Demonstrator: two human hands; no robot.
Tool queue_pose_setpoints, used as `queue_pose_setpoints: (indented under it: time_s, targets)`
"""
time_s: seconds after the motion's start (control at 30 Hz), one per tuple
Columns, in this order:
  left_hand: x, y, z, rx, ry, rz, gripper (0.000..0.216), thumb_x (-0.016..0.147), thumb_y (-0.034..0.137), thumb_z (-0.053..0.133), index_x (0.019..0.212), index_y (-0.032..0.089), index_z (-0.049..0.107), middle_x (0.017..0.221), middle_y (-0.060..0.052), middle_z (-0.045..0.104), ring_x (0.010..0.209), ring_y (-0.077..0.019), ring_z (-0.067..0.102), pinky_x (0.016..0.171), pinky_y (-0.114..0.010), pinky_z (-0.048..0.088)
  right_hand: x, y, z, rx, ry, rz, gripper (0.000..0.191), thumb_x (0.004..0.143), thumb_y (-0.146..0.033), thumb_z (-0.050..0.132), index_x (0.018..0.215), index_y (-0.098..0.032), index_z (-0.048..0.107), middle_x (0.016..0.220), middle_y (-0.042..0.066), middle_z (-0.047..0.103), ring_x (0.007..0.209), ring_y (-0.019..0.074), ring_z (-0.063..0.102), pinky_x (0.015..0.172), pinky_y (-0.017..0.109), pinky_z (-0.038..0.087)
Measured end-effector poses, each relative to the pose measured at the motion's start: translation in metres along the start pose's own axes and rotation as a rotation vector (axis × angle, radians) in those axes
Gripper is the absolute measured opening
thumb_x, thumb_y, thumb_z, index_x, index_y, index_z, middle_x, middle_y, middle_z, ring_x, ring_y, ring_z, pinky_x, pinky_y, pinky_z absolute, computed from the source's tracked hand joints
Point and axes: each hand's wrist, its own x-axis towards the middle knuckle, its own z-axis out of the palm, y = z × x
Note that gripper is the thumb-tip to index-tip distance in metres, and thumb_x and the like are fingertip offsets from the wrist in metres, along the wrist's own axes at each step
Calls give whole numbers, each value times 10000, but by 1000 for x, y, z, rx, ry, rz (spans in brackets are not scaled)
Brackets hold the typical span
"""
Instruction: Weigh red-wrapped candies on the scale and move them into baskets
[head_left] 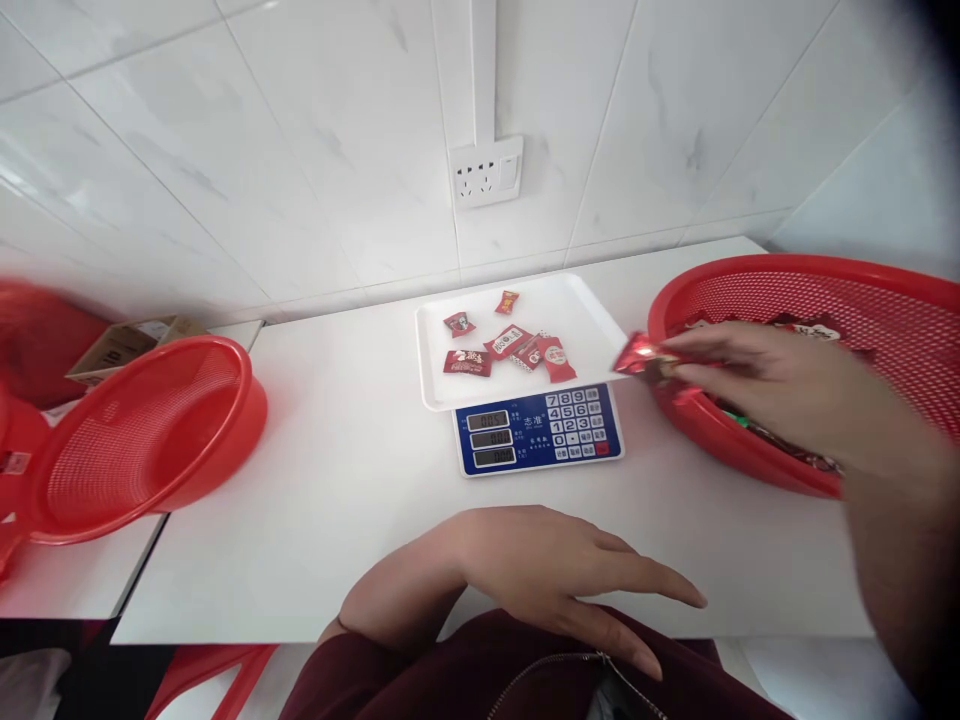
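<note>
My right hand (757, 385) pinches red-wrapped candies (641, 358), blurred by motion, between the tray and the right basket's rim; their exact count is unclear. Several wrapped candies (467, 363) lie on the white tray (592, 370) of a blue digital scale (540, 430) with a keypad and three displays. Under my right hand, the red mesh basket (772, 264) holds more wrapped candies (814, 330), partly hidden by the hand. Close to my body at the table's front edge, my left hand (547, 565) rests with fingers stretched out and nothing in them.
Another red mesh basket (161, 440) stands at the left, with a cardboard box (131, 345) behind it. The white table (322, 480) runs along a tiled wall (337, 150) with a power socket (486, 172). Below the table at lower left is a red stool (214, 680).
</note>
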Motion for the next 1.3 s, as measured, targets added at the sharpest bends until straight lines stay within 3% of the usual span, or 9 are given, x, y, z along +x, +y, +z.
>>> queue_pose_setpoints:
  time_s: [0.07,0.13,0.27,0.43,0.67,0.77,1.0,1.13,1.3]
  targets:
    - [0,1,0,7,2,5,550,899,434,457,1372,168,366,1214,-114,586,1088,-232,579,895,-303,442,9,-32,30,35,-165,-49,223,789,-367,584,972,-272,670,1001,19,698,913,224,645,842,409,498]
    - [0,1,1,19,7,10,555,897,434,459,1375,168,361,1219,-112,585,1100,-234,573,903,-306,438,19,-53,52,92,-236,-78,230,796,-339,568,994,-265,660,1037,12,690,918,213,645,836,394,512]
    - [-1,1,1,57,11,16,572,899,439,451,1381,148,349,1202,-123,588,1094,-242,576,883,-299,443,28,-61,70,97,-214,-136,301,816,-347,535,1091,-272,628,1104,28,662,862,207,658,792,408,538]
    - [-1,0,1,90,7,35,578,902,451,434,1375,129,354,1148,-129,606,1047,-243,597,847,-287,453,10,-35,64,43,-44,-169,278,828,-400,509,1026,-261,646,1020,47,679,885,235,649,737,400,549]
    - [0,-2,2,83,1,86,564,918,428,406,1360,81,364,1121,-145,610,1011,-232,603,829,-273,454,-38,3,46,-32,134,20,213,801,-466,528,905,-324,648,904,27,688,857,313,641,769,516,496]
    - [1,-2,2,79,-9,59,554,914,421,419,1364,103,363,1125,-132,612,1015,-228,602,841,-281,456,-49,5,45,-14,131,68,214,797,-494,518,897,-348,636,856,20,684,816,321,644,778,534,484]
    - [0,1,5,97,-10,16,550,908,433,430,1375,153,354,1134,-110,614,1032,-231,601,839,-297,460,-47,-9,53,38,64,29,216,791,-463,522,885,-308,640,838,16,696,785,270,652,696,439,528]
    - [-1,1,5,87,12,50,544,910,422,430,1361,124,372,1137,-124,618,1024,-237,605,831,-306,467,-48,-4,58,13,27,16,227,797,-441,531,906,-280,649,863,16,703,747,231,653,658,386,539]
    - [-1,1,6,96,30,7,545,898,434,453,1369,173,369,1140,-110,618,1029,-240,603,830,-320,469,-48,5,64,-30,9,-18,239,825,-423,518,950,-270,652,922,30,703,800,229,660,659,363,542]
